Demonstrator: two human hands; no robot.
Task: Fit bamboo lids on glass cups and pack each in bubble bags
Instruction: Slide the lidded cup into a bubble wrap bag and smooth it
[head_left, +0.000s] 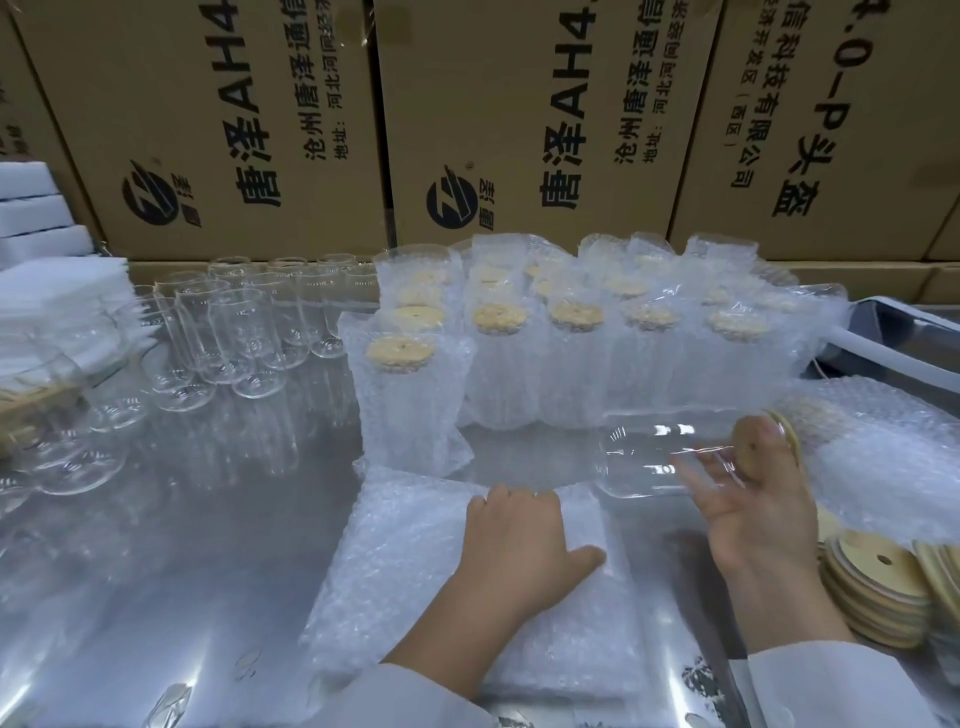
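Site: packing station in a warehouse or small factory.

Evidence:
- Cardboard cartons (234, 119), 12 o'clock: stacked as a wall, printed with a company logo, large Chinese lettering and an address line.
- Metal table (156, 545): shiny, reflective work surface across the foreground.
- Glass cups (234, 332), 10 o'clock: many identical empty pieces standing close together.
- Bagged cups (571, 364), 12 to 1 o'clock: rows of lidded cups upright in bubble wrap.
- Bubble bags (395, 561), 6 o'clock: flat pile of unused stock.
- Bamboo lids (872, 587), 4 o'clock: round discs in stacks.
- Foam pads (36, 208), 9 to 10 o'clock: white, stacked.
- White sleeves (415, 696), 6 o'clock: worker's coat.
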